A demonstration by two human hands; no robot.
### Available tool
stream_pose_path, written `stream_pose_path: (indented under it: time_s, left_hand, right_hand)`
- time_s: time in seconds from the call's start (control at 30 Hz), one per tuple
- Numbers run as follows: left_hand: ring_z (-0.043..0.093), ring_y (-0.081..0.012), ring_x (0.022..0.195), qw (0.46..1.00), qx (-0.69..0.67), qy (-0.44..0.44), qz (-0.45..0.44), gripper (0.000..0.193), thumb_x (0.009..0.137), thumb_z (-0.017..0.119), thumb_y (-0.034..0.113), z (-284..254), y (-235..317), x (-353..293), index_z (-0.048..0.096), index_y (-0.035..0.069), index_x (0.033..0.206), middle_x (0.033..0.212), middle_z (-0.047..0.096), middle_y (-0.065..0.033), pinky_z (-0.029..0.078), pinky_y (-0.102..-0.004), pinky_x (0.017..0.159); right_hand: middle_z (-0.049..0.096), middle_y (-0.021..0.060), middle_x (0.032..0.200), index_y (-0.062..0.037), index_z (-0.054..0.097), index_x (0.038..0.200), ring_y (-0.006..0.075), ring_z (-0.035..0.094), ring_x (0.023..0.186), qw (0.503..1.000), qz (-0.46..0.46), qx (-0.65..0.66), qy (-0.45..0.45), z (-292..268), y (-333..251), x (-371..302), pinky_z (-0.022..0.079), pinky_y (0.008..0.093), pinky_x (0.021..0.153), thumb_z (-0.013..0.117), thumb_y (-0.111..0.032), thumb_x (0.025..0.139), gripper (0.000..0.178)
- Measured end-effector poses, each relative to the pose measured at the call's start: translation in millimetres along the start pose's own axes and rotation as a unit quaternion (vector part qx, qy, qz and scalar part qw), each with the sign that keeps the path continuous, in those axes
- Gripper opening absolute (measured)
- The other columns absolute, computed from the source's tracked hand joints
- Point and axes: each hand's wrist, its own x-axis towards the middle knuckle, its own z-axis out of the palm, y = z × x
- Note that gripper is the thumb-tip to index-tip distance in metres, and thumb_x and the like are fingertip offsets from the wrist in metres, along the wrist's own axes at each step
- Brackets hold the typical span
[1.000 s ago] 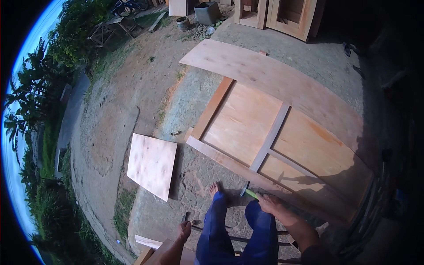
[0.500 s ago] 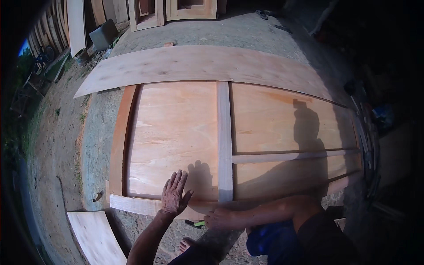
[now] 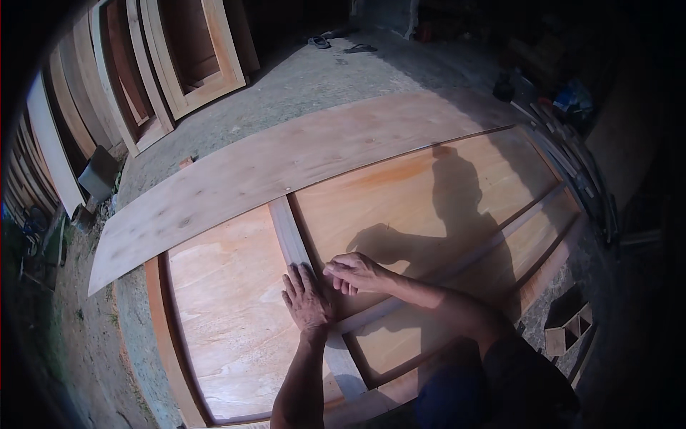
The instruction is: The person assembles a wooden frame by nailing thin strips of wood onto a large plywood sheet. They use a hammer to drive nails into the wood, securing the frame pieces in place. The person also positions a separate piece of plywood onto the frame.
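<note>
A wooden panel frame [image 3: 158, 314] lies flat on the ground, with pale plywood panels [image 3: 232, 307] set between its rails. My left hand [image 3: 309, 304] rests on the frame's cross rail [image 3: 289, 232], palm down with fingers stretched out. Just to its right, my right hand [image 3: 350, 273] is closed, thumb side toward the rail, above the larger panel. Whatever it may hold is hidden by the fingers. Along the frame's far side lies a long plywood sheet [image 3: 214, 189].
Wooden door or window frames [image 3: 182, 107] and boards [image 3: 66, 93] lean at the far left, near a grey container [image 3: 100, 171]. Sandals [image 3: 319, 43] lie on the concrete behind. Strips of wood [image 3: 564, 146] are piled at right, and a small wooden box [image 3: 568, 329] stands nearer.
My view has swung right and closer over the frame. Both hands have moved from its near edge to the cross rail; the green item beside my right hand is out of sight.
</note>
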Motion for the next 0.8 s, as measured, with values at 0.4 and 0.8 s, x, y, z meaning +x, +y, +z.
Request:
stream_pose_path:
  time_s: [0.4,0.8]
  left_hand:
    - [0.022,-0.0416,0.15,0.999,-0.021,-0.031,-0.011,0.077,0.091,0.054,0.029,-9,0,4,0.023,0.009,0.158,0.164,0.021,-0.0189,0.022,-0.0593,0.118]
    - [0.022,-0.0404,0.15,0.999,-0.04,-0.025,-0.009,0.08,0.091,0.057,0.039,-13,2,7,0.022,0.011,0.159,0.165,0.018,-0.0181,0.022,-0.058,0.119]
  right_hand:
    - [0.067,0.0148,0.093,0.0004,0.049,0.117,0.0252,0.07,0.081,0.85,0.013,0.415,0.323,-128,2,269,0.062,0.0419,0.077,0.037,-0.038,0.108,0.041]
    - [0.056,0.014,0.133,-0.0066,0.043,0.146,0.0243,0.064,0.109,0.928,-0.032,0.273,0.249,-9,-33,222,0.056,0.0368,0.085,0.058,-0.021,0.098,0.052]
